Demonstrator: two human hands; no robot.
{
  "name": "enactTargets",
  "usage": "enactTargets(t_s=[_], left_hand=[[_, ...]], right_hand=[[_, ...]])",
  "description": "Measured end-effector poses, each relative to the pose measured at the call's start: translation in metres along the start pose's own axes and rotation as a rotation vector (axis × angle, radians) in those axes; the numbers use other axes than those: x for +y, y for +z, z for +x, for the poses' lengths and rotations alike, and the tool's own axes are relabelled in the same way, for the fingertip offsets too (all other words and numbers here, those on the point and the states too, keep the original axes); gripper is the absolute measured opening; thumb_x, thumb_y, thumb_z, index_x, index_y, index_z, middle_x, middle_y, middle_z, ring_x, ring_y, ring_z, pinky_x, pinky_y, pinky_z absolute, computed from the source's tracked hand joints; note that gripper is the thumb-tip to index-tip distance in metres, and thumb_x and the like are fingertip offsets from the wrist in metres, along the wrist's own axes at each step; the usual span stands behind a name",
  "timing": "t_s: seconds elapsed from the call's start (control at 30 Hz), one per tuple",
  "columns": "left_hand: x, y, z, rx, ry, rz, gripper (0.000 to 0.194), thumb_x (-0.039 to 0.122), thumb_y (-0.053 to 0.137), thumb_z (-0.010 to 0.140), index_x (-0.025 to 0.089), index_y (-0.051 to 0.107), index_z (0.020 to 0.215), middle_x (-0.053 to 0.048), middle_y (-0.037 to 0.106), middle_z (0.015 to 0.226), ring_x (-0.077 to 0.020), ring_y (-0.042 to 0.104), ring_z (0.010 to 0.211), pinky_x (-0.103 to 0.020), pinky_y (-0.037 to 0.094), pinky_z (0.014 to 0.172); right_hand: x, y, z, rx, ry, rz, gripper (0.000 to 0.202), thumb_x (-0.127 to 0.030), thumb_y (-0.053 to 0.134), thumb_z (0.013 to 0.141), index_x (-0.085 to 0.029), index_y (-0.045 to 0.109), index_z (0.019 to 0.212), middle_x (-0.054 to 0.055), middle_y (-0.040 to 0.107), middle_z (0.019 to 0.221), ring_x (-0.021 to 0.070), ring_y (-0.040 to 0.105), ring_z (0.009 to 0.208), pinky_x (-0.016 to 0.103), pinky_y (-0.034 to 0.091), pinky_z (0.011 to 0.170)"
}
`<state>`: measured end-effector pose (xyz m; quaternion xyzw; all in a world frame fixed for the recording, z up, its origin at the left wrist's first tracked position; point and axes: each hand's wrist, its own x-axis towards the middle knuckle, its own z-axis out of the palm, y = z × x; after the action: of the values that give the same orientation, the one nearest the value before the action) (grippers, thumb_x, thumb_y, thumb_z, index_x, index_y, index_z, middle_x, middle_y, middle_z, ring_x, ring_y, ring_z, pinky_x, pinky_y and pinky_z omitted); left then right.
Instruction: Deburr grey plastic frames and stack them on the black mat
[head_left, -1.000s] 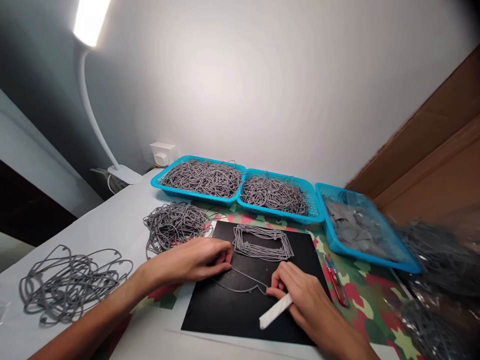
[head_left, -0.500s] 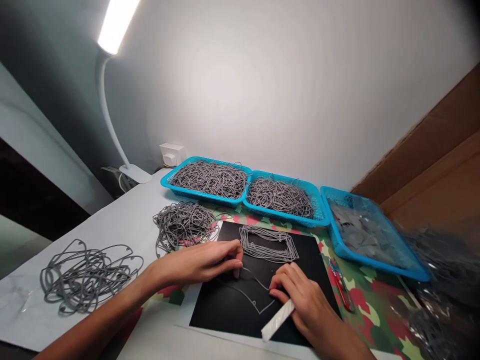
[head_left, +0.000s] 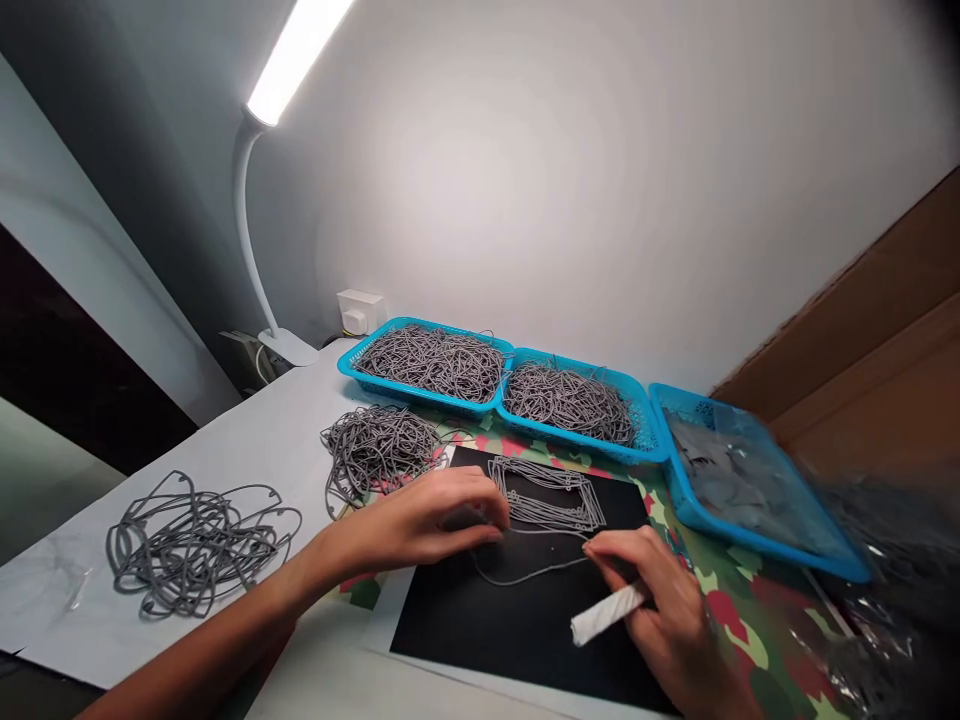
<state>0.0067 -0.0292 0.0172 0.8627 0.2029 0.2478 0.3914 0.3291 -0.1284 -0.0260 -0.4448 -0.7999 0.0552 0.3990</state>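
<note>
A thin grey rubber gasket loop stretches between my two hands, just over the black sheet. My left hand is curled at the loop's left end; its fingers cover that part. With thumb and forefinger, my right hand pinches the loop's right end. A white rolled stick, perhaps wrapped in tissue, is also tucked in the right hand's palm and sticks out toward the left. Behind the hands, several similar gaskets lie stacked in a rough rectangle on the black sheet.
Two blue baskets full of grey loops stand along the wall. A third blue basket holds clear bags. Tangled loops form one pile by the sheet and another at left. A lamp is clamped behind.
Both hands have lifted the loop off its flatter, angular lie toward the stacked gaskets. My right hand has moved right with the white stick. The view has shifted slightly left.
</note>
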Motion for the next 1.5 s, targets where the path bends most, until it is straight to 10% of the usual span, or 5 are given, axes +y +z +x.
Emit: enactTargets(t_s=[0.17,0.37,0.8,1.17,1.5], left_hand=[[0.01,-0.005,0.001,0.121,0.095,-0.049,0.007,0.022,0.069,0.11,0.02,0.075,0.108,-0.007,0.076,0.108,-0.0201,0.069,0.105,-0.034,0.054,0.097],[0.016,-0.007,-0.003,-0.326,-0.17,-0.198,0.026,0.046,0.086,0.095,0.022,0.075,0.097,-0.002,0.075,0.093,-0.0172,0.068,0.083,-0.027,0.055,0.075],[-0.008,0.006,0.001,-0.354,-0.133,0.077,0.023,0.043,0.077,0.104,0.022,0.071,0.095,-0.002,0.068,0.092,-0.0199,0.064,0.086,-0.03,0.045,0.075],[-0.002,0.0,0.001,-0.311,-0.368,-0.102,0.032,0.053,0.056,0.113,0.022,0.065,0.112,-0.001,0.064,0.092,-0.0179,0.055,0.078,-0.029,0.041,0.067],[-0.019,0.003,0.004,-0.227,-0.3,-0.129,0.031,0.044,0.058,0.113,0.02,0.076,0.119,-0.01,0.077,0.118,-0.0221,0.069,0.1,-0.032,0.053,0.087]], right_hand=[[-0.007,-0.005,-0.008,0.143,-0.11,0.008,0.034,-0.005,0.065,0.105,-0.028,0.067,0.131,0.007,0.083,0.107,0.0241,0.081,0.091,0.037,0.066,0.08],[-0.007,-0.001,-0.018,-0.006,0.057,0.086,0.023,-0.018,0.057,0.113,-0.028,0.065,0.133,-0.002,0.079,0.083,0.0164,0.078,0.068,0.027,0.064,0.068],[-0.002,-0.004,0.005,-0.467,0.08,-0.09,0.016,-0.017,0.058,0.112,-0.027,0.054,0.099,0.001,0.067,0.096,0.0211,0.066,0.086,0.033,0.049,0.069],[0.001,-0.007,0.004,-0.482,0.16,-0.033,0.024,-0.003,0.053,0.102,-0.026,0.052,0.104,0.002,0.063,0.102,0.0235,0.064,0.094,0.036,0.048,0.078],[0.004,-0.007,0.003,-0.471,0.062,-0.031,0.037,0.007,0.04,0.094,-0.026,0.053,0.105,0.003,0.065,0.101,0.0227,0.065,0.089,0.034,0.049,0.075]])
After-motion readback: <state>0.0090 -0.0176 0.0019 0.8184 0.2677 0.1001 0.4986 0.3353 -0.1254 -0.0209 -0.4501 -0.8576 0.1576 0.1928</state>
